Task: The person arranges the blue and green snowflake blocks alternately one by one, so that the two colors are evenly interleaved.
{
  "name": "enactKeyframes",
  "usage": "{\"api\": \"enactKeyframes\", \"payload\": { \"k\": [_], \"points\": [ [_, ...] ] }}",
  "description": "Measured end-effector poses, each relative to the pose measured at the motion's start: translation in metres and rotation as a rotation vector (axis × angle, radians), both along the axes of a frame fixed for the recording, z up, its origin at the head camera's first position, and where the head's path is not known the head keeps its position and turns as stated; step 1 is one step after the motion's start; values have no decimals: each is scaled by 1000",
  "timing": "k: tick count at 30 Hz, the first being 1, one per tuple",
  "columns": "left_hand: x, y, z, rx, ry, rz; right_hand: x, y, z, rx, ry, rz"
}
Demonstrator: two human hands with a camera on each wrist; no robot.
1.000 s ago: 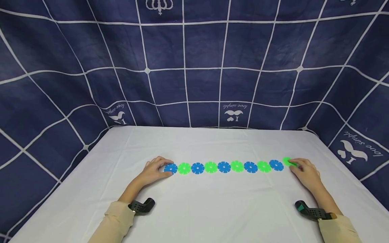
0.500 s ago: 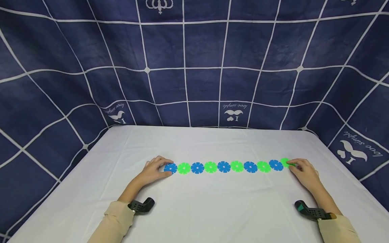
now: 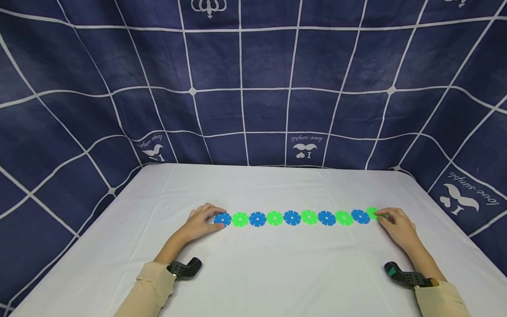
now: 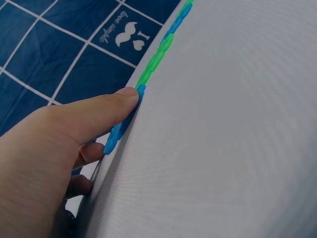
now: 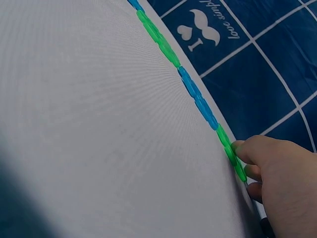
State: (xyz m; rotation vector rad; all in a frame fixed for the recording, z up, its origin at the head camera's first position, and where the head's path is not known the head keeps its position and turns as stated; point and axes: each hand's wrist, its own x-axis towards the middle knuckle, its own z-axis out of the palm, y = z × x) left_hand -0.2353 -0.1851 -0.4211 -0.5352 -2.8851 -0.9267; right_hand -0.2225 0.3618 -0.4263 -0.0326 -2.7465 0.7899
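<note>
A row of slotted, flower-shaped plastic discs, blue and green by turns, lies across the white table. At its left end my left hand point(image 3: 200, 224) holds a blue disc point(image 3: 222, 219) between thumb and fingers; in the left wrist view the thumb lies along that blue disc point(image 4: 113, 139). My right hand point(image 3: 400, 226) pinches the green disc point(image 3: 371, 213) at the right end, part of it hidden by the fingers. That green disc point(image 5: 226, 144) meets the neighbouring blue disc point(image 5: 197, 96) edge to edge in the right wrist view.
White cloth covers the table point(image 3: 277, 273). Behind it and on both sides hangs a dark blue curtain point(image 3: 261, 110) with white grid lines. A black camera mount is strapped to each wrist, below beige sleeves point(image 3: 148, 286).
My right hand has brought the green end disc slightly left, up against the blue disc beside it. The left hand has stayed in place on its blue disc.
</note>
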Motion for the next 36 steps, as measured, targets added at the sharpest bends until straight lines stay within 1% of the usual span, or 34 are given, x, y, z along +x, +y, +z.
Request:
{"api": "enactKeyframes", "payload": {
  "k": [11, 21, 36],
  "points": [
    [-1, -1, -1, -1, 12, 11, -2, 0, 0, -3, -5, -12],
    [2, -1, 2, 23, -11, -9, -1, -1, -1, -3, -7, -12],
    [3, -1, 4, 28, -19, 1, 0, -2, 0, -6, -16, -16]
  ]
}}
